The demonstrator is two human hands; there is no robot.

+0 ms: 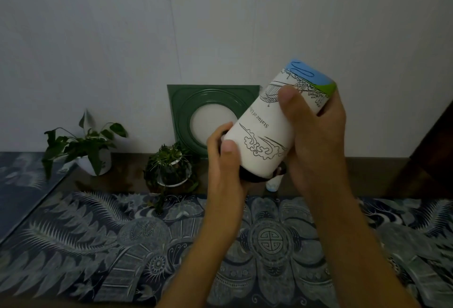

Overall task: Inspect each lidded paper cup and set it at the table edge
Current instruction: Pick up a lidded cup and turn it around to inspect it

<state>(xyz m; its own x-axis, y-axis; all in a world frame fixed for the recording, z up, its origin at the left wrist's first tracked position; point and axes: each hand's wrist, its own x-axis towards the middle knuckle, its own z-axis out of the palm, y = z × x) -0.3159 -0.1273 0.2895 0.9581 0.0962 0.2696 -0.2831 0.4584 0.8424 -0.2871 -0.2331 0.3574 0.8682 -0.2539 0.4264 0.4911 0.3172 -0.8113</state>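
Observation:
A white paper cup (264,136) with black line drawings, printed words and a blue-green band is held in the air, tilted with its black lid (252,178) pointing down toward me and its base up to the right. My left hand (225,160) grips the lid end, thumb on the cup wall. My right hand (316,131) wraps the upper part, thumb across the drawing. Behind the held cup, a second small white cup (273,183) stands on the table, mostly hidden.
A dark wooden table (127,173) carries a blue patterned cloth (122,246). Two potted plants (83,151) (169,168) stand at the back left and centre. A green square frame (213,114) leans against the white wall.

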